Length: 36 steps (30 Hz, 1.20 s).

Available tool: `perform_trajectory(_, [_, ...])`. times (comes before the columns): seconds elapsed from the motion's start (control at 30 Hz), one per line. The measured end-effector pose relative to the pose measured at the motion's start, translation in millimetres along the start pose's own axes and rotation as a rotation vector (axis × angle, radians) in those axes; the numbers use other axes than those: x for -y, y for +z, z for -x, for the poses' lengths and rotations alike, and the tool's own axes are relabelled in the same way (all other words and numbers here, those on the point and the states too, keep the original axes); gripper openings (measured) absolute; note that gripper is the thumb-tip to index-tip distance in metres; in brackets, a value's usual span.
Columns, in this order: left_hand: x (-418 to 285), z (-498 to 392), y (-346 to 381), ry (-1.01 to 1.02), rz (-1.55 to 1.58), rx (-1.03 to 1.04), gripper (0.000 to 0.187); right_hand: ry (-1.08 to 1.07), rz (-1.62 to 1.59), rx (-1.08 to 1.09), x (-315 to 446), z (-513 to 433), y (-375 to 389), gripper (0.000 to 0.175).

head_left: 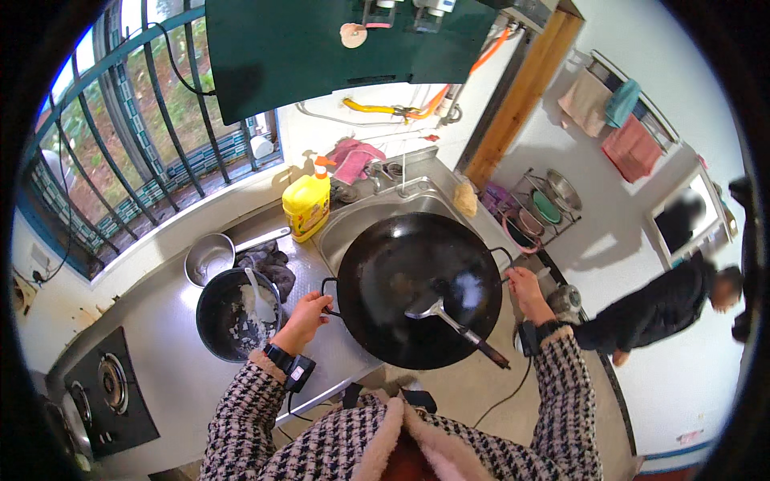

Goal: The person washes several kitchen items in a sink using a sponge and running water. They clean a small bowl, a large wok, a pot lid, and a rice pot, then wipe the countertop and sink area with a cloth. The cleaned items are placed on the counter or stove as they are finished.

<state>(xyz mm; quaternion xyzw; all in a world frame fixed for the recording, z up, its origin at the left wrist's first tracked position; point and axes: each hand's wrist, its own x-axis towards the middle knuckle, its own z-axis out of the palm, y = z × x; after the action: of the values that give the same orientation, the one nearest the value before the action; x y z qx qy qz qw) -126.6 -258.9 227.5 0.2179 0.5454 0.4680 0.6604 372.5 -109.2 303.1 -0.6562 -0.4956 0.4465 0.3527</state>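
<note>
A large black wok (385,282) hangs between my two hands, in front of and partly over the steel sink (337,240). My left hand (308,317) grips its left loop handle, and my right hand (526,288) holds the loop handle on the right. Inside the wok lies a metal spatula (434,309), its dark-tipped handle resting across the near right rim. Left of my left hand, a black pot (207,327) stands on the steel counter with a white rice paddle (260,300) and leftover rice in it.
Behind the pot are a small steel saucepan (204,255) and a dark cloth (274,273). A yellow detergent bottle (304,207) stands beside the sink. The gas hob (111,385) is at the far left. At the right are a basin rack (544,210) and another person (656,309).
</note>
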Motion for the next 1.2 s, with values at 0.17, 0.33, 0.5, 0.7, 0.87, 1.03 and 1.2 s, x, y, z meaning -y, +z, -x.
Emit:
perform_trajectory(0.17, [25,-31,-5,-0.016,0.102,-0.15,0.007,-0.053,0.136,0.158,15,-109,46,0.015])
perform_trajectory(0.33, [58,-60,0,0.017,0.123,-0.273,0.007,-0.072,0.114,0.334,0,-213,102,0.012])
perform_trajectory(0.5, [90,-80,14,-0.019,0.19,-0.434,0.009,-0.01,0.034,0.565,-29,-292,151,0.009])
perform_trajectory(0.7, [106,-110,37,0.093,0.284,-0.533,0.009,-0.125,0.285,0.569,-17,-348,201,0.019])
perform_trajectory(0.87, [104,-132,53,0.092,0.337,-0.608,0.008,-0.119,0.388,0.576,-16,-391,220,0.019])
perform_trajectory(1.03, [96,-151,67,0.142,0.297,-0.54,0.004,-0.35,0.37,0.578,-40,-452,233,0.018])
perform_trajectory(1.2, [101,-159,78,0.033,0.322,-0.633,0.003,-0.434,0.534,0.646,-51,-481,223,0.02])
